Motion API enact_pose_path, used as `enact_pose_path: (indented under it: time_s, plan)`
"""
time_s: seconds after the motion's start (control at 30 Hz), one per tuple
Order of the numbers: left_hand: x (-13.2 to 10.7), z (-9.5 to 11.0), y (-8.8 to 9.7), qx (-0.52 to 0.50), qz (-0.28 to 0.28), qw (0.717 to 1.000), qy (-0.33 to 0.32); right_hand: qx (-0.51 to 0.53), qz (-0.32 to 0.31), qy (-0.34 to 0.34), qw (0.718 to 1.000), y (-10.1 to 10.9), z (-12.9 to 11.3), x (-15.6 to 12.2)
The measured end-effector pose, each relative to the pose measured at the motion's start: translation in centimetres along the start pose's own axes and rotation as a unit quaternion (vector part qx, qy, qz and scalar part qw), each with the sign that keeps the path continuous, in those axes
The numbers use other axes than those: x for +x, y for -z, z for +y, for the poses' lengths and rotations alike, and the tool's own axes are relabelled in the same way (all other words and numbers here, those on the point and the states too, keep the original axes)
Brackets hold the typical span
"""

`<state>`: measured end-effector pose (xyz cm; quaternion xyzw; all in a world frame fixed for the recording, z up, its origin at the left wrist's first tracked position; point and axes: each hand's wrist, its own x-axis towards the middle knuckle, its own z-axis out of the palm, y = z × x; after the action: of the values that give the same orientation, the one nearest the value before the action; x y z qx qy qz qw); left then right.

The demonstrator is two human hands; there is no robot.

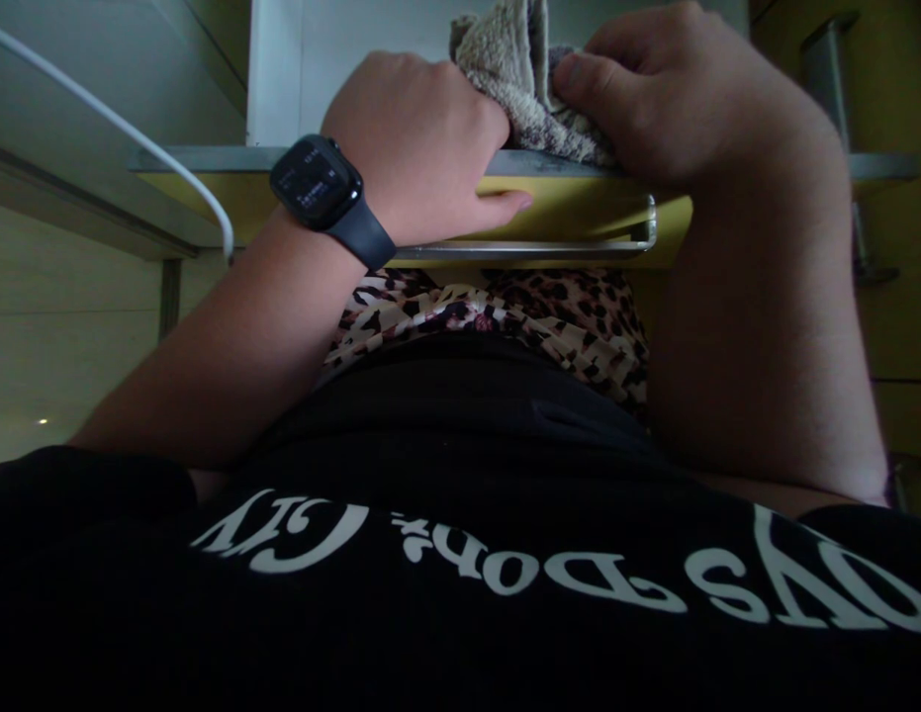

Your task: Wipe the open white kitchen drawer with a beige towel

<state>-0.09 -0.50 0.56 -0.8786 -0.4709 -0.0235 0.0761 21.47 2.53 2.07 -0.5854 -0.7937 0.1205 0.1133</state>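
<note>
A greyish-beige terry cloth (505,74) is bunched over the top edge of a pulled-out drawer (490,160). My right hand (660,94) is closed on the cloth, thumb pressed onto its folds. Against the cloth's left side lies my left hand (422,148), a black smartwatch (317,183) on its wrist. It is wrapped over the drawer's front edge with the thumb along the yellow outer face; its other fingers are hidden.
A metal bar handle (519,250) runs across the drawer front, close to my body. At the left hangs a white cable (126,119). Another yellow cabinet front with an upright handle (835,89) stands on the right.
</note>
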Motion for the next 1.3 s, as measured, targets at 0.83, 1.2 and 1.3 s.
enact_pose_path:
  time_s: [0.83,1.2,1.3]
  plan:
    - [-0.03,0.15,0.19,-0.007,-0.014,1.000,0.018,0.007,-0.007,0.015,1.000,-0.01,0.12,-0.07]
    - [-0.09,0.18,0.15,0.000,-0.009,1.000,0.021,0.006,-0.011,0.002,1.000,0.15,-0.05,-0.03]
    - [-0.10,0.17,0.16,0.004,-0.004,1.000,0.017,0.007,-0.011,0.002,1.000,0.22,-0.05,-0.06]
